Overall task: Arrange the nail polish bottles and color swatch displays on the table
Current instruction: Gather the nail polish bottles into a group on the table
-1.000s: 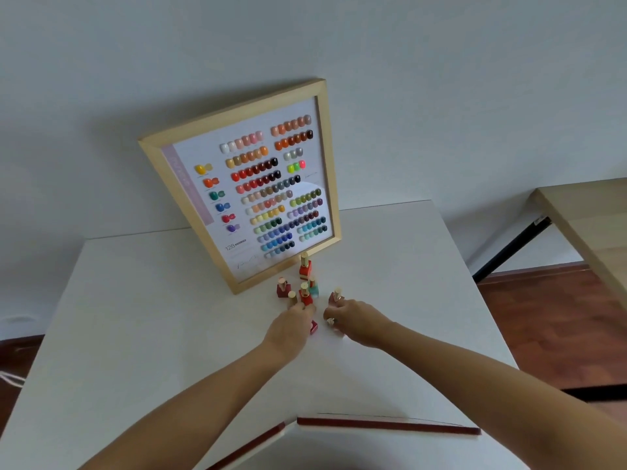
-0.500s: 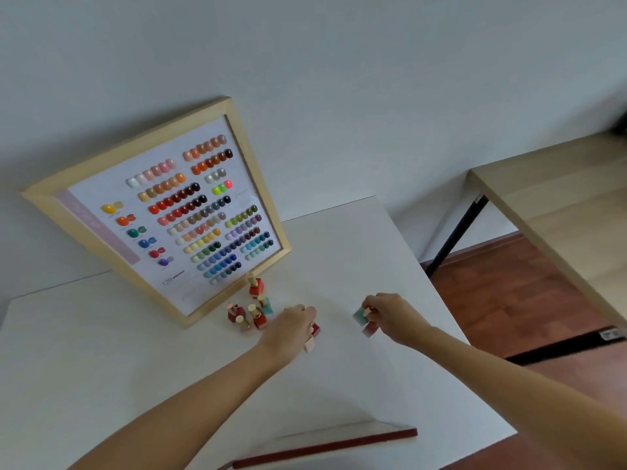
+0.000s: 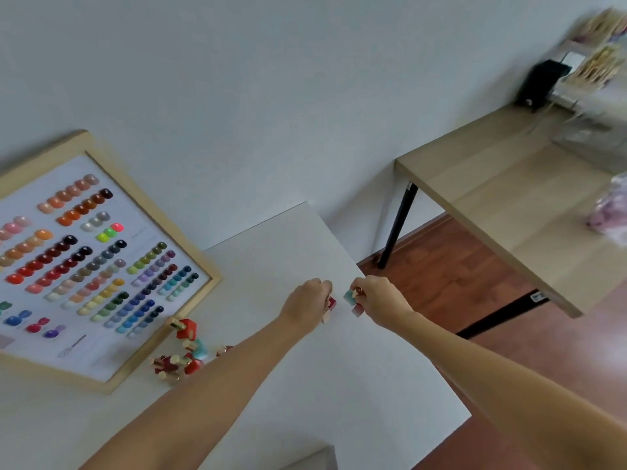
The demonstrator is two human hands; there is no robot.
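A wood-framed color swatch display (image 3: 101,262) leans against the wall at the back left of the white table (image 3: 339,385). Several small nail polish bottles (image 3: 185,354), mostly red with one teal, cluster in front of its lower corner. My left hand (image 3: 307,308) is closed around a red bottle (image 3: 330,302) near the table's right edge. Just to its right, my right hand (image 3: 380,300) grips a teal bottle (image 3: 348,296) and a pinkish one (image 3: 357,311) over that same edge.
A wooden table (image 3: 509,198) with black legs stands to the right across a gap of red-brown floor (image 3: 451,286). A black device (image 3: 541,84) and blurred racks sit at its far end. A light object (image 3: 305,459) lies at the white table's near edge.
Both hands carried bottles away from the cluster toward the table's right edge and came closer together. The view swung right, so the swatch display now sits at the far left.
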